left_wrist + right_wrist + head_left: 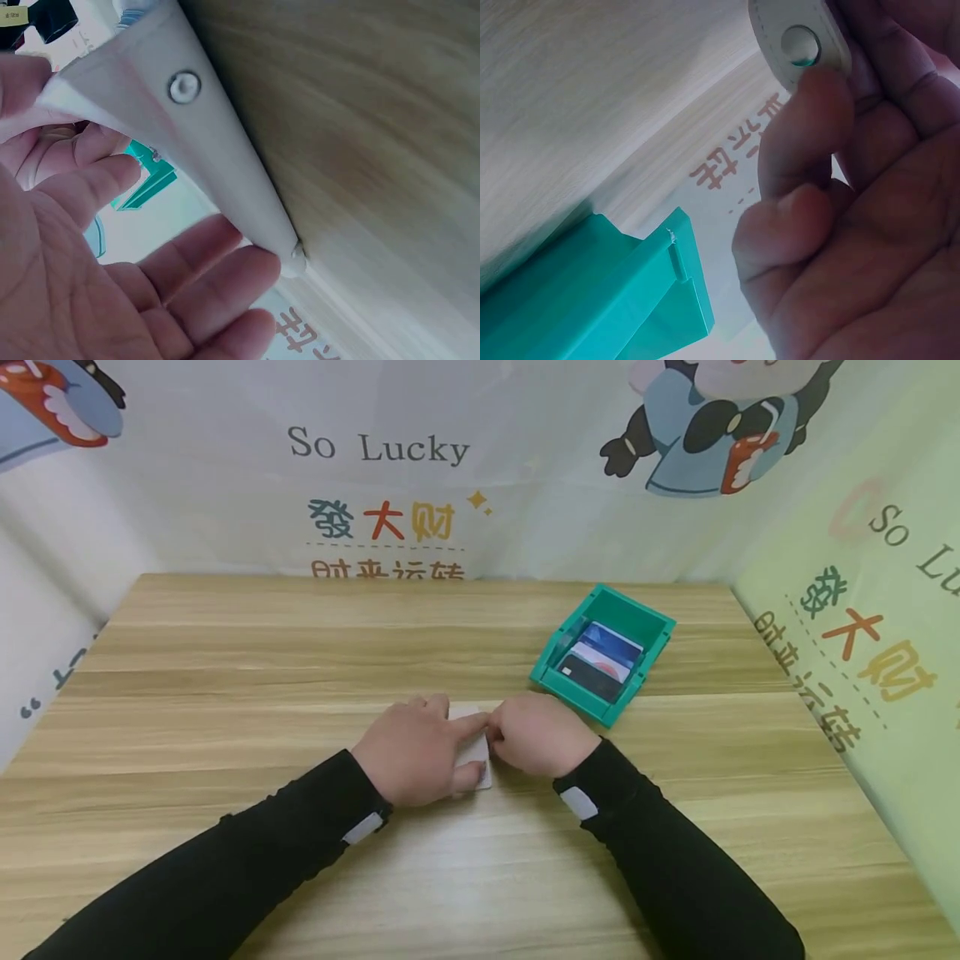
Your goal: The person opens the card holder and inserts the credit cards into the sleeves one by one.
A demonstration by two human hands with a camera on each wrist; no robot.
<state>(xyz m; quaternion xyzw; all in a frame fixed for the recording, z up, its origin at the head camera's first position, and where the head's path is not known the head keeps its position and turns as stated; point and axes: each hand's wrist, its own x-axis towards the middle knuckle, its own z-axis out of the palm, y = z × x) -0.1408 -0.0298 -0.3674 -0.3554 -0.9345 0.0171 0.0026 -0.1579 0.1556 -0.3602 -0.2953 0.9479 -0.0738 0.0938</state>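
Observation:
A small white leather-like case with metal snap buttons, perhaps a card holder (474, 752), is between the two hands at the middle of the table. My left hand (412, 756) holds it, with index finger and thumb over its face in the head view. Along its side a round metal snap (184, 87) shows in the left wrist view. My right hand (540, 735) is at the case's right edge, curled fingers pinching a stitched white tab (769, 26) with a snap on it. Both hands partly hide the case.
Behind the right hand stands a green plastic bin (630, 610), tilted in view, holding cards (600, 660) in blue, white and black. The wooden table (262, 643) meets printed cloth walls (525, 527) at the back and sides.

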